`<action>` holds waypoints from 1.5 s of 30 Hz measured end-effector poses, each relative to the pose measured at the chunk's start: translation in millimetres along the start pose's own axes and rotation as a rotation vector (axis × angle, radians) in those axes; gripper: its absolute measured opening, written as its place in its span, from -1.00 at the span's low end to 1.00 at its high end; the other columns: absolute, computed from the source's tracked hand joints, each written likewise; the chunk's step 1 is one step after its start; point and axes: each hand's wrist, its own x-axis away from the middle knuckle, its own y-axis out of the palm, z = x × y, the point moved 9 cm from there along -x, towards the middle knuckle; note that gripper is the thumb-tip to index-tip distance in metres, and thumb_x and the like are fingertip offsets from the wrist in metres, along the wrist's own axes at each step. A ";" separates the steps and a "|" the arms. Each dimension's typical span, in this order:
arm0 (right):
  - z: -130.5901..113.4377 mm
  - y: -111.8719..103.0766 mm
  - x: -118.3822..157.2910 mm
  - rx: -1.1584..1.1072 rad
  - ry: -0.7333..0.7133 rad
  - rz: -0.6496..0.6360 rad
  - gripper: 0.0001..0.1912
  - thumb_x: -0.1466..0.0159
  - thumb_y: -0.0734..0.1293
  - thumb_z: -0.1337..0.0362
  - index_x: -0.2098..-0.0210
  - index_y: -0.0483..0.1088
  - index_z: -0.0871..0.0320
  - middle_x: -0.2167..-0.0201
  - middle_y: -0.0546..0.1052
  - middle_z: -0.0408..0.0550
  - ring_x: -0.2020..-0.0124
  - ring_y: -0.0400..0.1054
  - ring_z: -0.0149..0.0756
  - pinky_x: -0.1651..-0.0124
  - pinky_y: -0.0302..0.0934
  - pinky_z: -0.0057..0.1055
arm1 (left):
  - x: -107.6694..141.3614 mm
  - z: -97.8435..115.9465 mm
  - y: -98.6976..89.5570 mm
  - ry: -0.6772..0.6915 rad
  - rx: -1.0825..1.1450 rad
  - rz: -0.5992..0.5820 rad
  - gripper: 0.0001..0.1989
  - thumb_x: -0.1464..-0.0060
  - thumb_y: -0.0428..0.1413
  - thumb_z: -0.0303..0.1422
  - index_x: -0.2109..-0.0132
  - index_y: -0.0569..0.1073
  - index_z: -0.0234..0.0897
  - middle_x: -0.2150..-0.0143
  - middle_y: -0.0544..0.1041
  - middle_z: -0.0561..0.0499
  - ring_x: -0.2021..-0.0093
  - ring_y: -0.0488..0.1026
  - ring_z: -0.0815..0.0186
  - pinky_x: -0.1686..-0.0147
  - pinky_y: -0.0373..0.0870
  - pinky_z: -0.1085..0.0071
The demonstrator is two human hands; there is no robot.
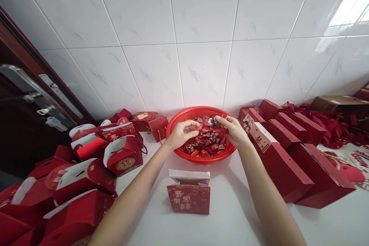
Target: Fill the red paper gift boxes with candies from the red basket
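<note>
A round red plastic basket (201, 159) stands against the wall, full of small wrapped candies (206, 138). Over its left side is my left hand (182, 133), thumb and fingers closed in a pinch, with a small red wrapped piece showing at the fingertips. My right hand (233, 128) reaches over the right side of the basket, its fingers bent down at the candies; a red wrapper shows by the fingertips, and the thumb is hidden. Nearer to me, between my forearms, a small dark red paper box (188, 199) stands upright with its white top flaps open.
Several red boxes with handles (123, 155) crowd the left side. On the right stand rows of red boxes (284, 169), with ribbons (305, 117) and a brown carton (336, 103) behind. A tiled wall (201, 69) rises behind the basket; a door handle (21, 80) is at far left.
</note>
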 end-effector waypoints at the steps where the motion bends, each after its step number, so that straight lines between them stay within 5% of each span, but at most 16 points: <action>1: -3.6 -0.6 1.6 0.006 -0.011 0.009 -0.60 0.05 0.61 0.06 0.34 0.55 0.17 0.38 0.63 -0.09 0.43 0.50 -0.32 0.41 0.43 -0.44 | 4.3 1.0 -0.2 -0.013 -0.002 -0.030 -0.67 0.05 0.34 -0.20 0.18 0.57 -0.30 0.19 0.62 -0.06 0.15 0.55 0.21 0.02 0.46 0.25; 7: -23.5 0.9 13.7 0.046 -0.051 0.027 -0.58 0.09 0.62 0.02 0.38 0.56 0.17 0.40 0.63 -0.08 0.45 0.49 -0.29 0.47 0.41 -0.45 | 50.3 34.8 8.4 0.032 0.137 -0.353 -0.58 -0.10 0.23 0.01 0.26 0.56 -0.32 0.20 0.60 -0.13 0.17 0.54 0.17 0.11 0.45 0.27; 13: -37.1 9.1 25.6 0.106 -0.079 -0.015 -0.58 0.06 0.61 -0.01 0.37 0.56 0.15 0.41 0.62 -0.07 0.41 0.51 -0.24 0.44 0.42 -0.41 | 100.5 64.0 -0.3 0.049 -0.089 -0.433 -0.79 -0.02 0.35 -0.21 0.28 0.57 -0.24 0.02 0.60 -0.09 0.00 0.51 0.15 -0.08 0.39 0.22; 17: -46.2 17.5 34.0 0.110 -0.120 -0.053 -0.58 0.05 0.61 0.00 0.34 0.57 0.15 0.35 0.63 -0.05 0.33 0.53 -0.21 0.36 0.46 -0.37 | 119.4 59.3 -5.3 0.004 -0.255 -0.389 -0.83 -0.15 0.25 -0.24 0.17 0.67 -0.17 0.02 0.62 -0.08 0.04 0.55 0.19 -0.01 0.44 0.30; 20: -50.3 26.4 41.6 0.111 -0.126 -0.105 -0.58 0.05 0.61 0.00 0.34 0.57 0.15 0.35 0.63 -0.06 0.30 0.54 -0.20 0.29 0.48 -0.33 | 123.4 46.0 -10.3 -0.065 -0.257 -0.240 -0.79 -0.19 0.19 -0.23 0.17 0.68 -0.21 0.11 0.66 -0.09 0.11 0.58 0.20 0.09 0.50 0.36; 27: -52.2 44.2 66.7 0.294 -0.128 -0.277 -0.67 -0.06 0.56 0.03 0.35 0.58 0.15 0.41 0.62 -0.08 0.38 0.49 -0.27 0.31 0.40 -0.37 | 120.9 29.7 -13.6 -0.096 -0.227 0.060 -0.78 0.00 0.32 -0.22 0.23 0.69 -0.24 0.18 0.69 -0.09 0.11 0.60 0.11 0.00 0.52 0.25; 31: -48.6 60.1 85.4 0.521 -0.106 -0.419 -0.69 -0.14 0.52 0.05 0.28 0.60 0.16 0.45 0.57 -0.10 0.44 0.42 -0.31 0.39 0.31 -0.41 | 118.3 37.9 -5.4 -0.041 -0.287 0.015 -0.69 0.05 0.36 -0.24 0.11 0.68 -0.18 0.05 0.67 -0.08 -0.02 0.55 0.06 -0.11 0.45 0.18; 37: -44.5 90.7 105.2 0.846 -0.253 -0.630 -0.72 -0.29 0.39 0.05 0.26 0.57 0.14 0.50 0.52 -0.15 0.49 0.31 -0.37 0.44 0.18 -0.44 | 117.9 37.2 -1.5 -0.023 -0.372 -0.051 -0.47 0.04 0.38 -0.16 -0.11 0.59 -0.10 -0.06 0.59 -0.08 -0.07 0.48 0.07 -0.15 0.39 0.14; 45: -38.8 105.8 110.4 1.032 -0.366 -0.629 -0.84 -0.32 0.36 0.20 0.31 0.50 0.15 0.44 0.53 -0.13 0.41 0.33 -0.36 0.38 0.15 -0.44 | 117.0 26.3 2.0 -0.038 -0.303 -0.111 -0.44 0.01 0.36 -0.11 -0.15 0.57 -0.10 -0.08 0.56 -0.11 -0.07 0.48 0.07 -0.16 0.38 0.16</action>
